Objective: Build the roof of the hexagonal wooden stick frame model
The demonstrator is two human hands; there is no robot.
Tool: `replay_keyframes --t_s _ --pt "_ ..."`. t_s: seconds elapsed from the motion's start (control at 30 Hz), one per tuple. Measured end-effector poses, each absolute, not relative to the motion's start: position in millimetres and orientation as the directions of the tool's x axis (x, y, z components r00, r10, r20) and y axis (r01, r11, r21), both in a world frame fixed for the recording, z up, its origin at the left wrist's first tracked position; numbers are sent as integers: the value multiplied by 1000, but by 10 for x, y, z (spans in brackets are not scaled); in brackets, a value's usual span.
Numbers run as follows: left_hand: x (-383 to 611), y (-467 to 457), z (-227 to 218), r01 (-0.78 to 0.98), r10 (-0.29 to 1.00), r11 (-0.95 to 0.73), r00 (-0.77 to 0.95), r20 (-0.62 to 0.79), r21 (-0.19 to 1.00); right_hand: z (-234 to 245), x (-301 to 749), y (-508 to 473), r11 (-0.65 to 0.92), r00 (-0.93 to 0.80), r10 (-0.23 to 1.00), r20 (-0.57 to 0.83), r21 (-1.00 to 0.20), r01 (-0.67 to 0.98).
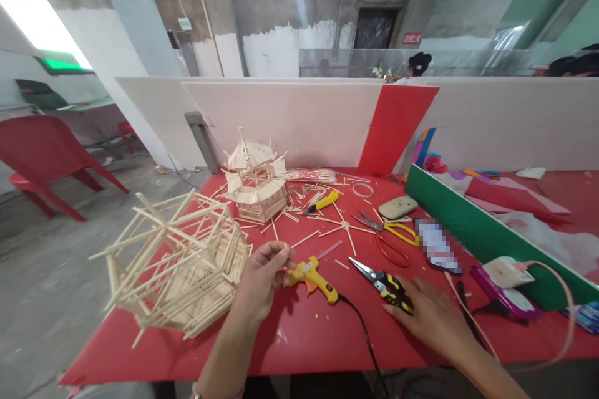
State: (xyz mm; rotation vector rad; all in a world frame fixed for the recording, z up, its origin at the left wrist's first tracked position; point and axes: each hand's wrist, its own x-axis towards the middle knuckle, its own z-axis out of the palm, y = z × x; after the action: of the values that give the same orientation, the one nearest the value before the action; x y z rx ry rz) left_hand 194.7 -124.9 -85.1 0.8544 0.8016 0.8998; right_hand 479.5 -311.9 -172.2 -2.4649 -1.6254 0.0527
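Observation:
My left hand [267,265] is closed in a pinch, and a thin wooden stick [306,239] appears to extend from its fingertips. Just beside it, a yellow hot glue gun [312,278] lies on the red table, a clear glue stick [330,250] pointing out of its back. My right hand [433,312] is wrapped round the black-and-yellow handles of silver-bladed shears [381,285], which point toward the far left. A stick-built frame [175,262] stands left of my left hand. Behind it is a small stick pavilion [257,181] with a pointed roof.
A yellow utility knife [322,202], a star of joined sticks [345,224], red-and-yellow-handled pliers [388,234] and scattered sticks lie farther back. On the right are a green board [491,237], a purple power strip [505,296] and cables. The glue gun's black cord [362,324] crosses the front edge.

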Motion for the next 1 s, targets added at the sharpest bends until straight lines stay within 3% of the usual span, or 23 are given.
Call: replay_keyframes --t_s 0.07,0.13,0.27,0.47,0.7,0.77,0.87,0.93,1.0 --pt "1881 -1290 -867 -301 919 312 337 -205 901 -1551 4728 -3017 -308 334 931 149 -173 935" --pt "1830 -1331 -900 -264 934 277 298 -195 924 -1369 4599 -2833 -194 247 949 198 -253 948" --pt "1748 -1384 -1021 -123 962 172 233 -140 977 -1127 4225 -2229 2 48 992 113 -407 913" --pt "1509 -1344 -1215 201 999 -31 31 25 979 -1152 3952 -1197 32 -32 999 4 -325 945" --pt "1181 -1227 -1250 341 990 -47 -108 89 939 -1296 4021 -707 36 -102 983 -156 -380 924" --pt "1165 -1215 -1254 289 990 -36 -123 74 957 -1276 4007 -725 30 -99 986 -136 -437 899" --pt "1233 -1277 -1252 5 995 62 -79 -62 998 -1167 3909 -890 16 -52 997 -48 -561 828" --pt "1304 -1370 -1248 -226 982 187 1 -191 956 -1082 3771 -1095 13 -14 1000 4 -651 759" --pt "1360 -1482 -1244 -346 957 289 83 -277 893 -1029 3573 -1347 4 -5 1000 1 -757 654"
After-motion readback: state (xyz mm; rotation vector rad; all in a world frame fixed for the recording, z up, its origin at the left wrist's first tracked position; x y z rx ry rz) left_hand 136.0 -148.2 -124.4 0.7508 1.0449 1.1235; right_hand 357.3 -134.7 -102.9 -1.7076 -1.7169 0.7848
